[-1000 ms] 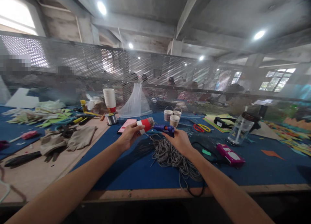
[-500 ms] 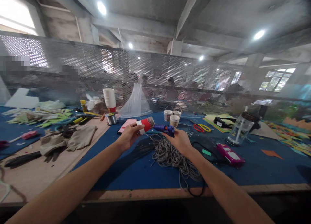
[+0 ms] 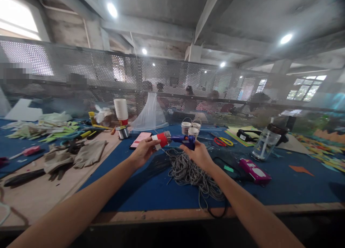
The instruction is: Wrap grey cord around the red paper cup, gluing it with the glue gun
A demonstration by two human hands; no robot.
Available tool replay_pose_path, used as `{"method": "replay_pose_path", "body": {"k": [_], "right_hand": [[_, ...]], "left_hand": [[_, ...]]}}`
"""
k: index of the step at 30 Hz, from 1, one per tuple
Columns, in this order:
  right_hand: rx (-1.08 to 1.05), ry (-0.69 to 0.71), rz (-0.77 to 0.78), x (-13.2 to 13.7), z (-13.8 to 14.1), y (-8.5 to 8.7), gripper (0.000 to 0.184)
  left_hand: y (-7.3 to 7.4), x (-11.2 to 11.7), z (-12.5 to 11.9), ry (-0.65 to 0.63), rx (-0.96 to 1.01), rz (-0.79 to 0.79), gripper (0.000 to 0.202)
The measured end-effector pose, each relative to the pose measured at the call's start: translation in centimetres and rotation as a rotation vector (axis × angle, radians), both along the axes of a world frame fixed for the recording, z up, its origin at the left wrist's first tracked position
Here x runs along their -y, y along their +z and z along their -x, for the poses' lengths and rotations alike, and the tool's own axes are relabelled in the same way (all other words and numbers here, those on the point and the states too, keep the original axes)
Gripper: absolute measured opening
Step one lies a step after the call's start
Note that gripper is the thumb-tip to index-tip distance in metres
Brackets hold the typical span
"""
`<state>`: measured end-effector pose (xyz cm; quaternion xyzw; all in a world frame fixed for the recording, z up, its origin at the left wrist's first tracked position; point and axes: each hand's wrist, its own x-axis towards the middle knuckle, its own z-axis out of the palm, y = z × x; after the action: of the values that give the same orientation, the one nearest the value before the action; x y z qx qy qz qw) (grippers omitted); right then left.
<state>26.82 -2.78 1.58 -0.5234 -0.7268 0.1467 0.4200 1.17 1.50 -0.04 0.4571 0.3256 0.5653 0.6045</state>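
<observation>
Tipped on its side, a red and white paper cup (image 3: 162, 140) is pinched between the fingers of my left hand (image 3: 142, 151). A greyish band shows at the cup's right end. My right hand (image 3: 201, 156) is wrapped round a blue hot glue gun (image 3: 188, 141), whose nozzle points left at that end of the cup. Whether the nozzle touches the cup, I cannot tell. Below both hands, a loose heap of grey cord (image 3: 185, 169) lies on the blue table surface (image 3: 134, 194).
Behind my hands are small white buckets (image 3: 185, 127) and a phone (image 3: 140, 139). Stacked paper cups (image 3: 120, 110) and a wire spool (image 3: 123, 132) stand left, near work gloves (image 3: 90, 154). Scissors (image 3: 225, 141), a glass jar (image 3: 265, 144) and a purple packet (image 3: 254, 171) lie right.
The cup has turned slightly in my left hand and sits more level. The glue gun has shifted a little to the right and is still by the cup's end.
</observation>
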Motion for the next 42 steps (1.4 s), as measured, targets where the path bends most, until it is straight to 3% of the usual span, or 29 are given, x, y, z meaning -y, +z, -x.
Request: {"method": "replay_pose_path", "body": {"k": [4, 8, 12, 17, 23, 30, 39, 42], "right_hand": [[-0.204, 0.128, 0.086, 0.0, -0.2, 0.4, 0.042], [-0.389, 0.225, 0.146, -0.1, -0.2, 1.0, 0.033], [-0.464, 0.108, 0.136, -1.1, -0.9, 1.0, 0.039], [-0.324, -0.146, 0.136, -3.5, -3.3, -0.4, 0.047], [-0.017, -0.264, 0.228, -5.5, -5.1, -2.0, 0.046], [0.193, -0.404, 0.280, -6.1, -6.1, -2.9, 0.046], [0.359, -0.456, 0.317, -5.7, -5.8, -2.7, 0.044], [0.376, -0.496, 0.263, -5.4, -5.6, -2.8, 0.038]], "left_hand": [[0.0, 0.1, -0.1, -0.002, 0.000, 0.018, 0.024], [0.1, 0.2, -0.2, -0.010, 0.011, 0.018, 0.026], [0.1, 0.3, -0.2, -0.004, 0.021, 0.014, 0.022], [0.2, 0.3, -0.3, -0.002, 0.005, 0.015, 0.023], [0.3, 0.6, -0.5, -0.015, 0.019, 0.006, 0.024], [1.0, 1.4, -0.7, -0.015, 0.012, 0.020, 0.026], [0.9, 1.5, -0.7, -0.031, 0.018, 0.028, 0.025], [0.8, 1.4, -0.7, -0.031, 0.019, 0.024, 0.027]]}}
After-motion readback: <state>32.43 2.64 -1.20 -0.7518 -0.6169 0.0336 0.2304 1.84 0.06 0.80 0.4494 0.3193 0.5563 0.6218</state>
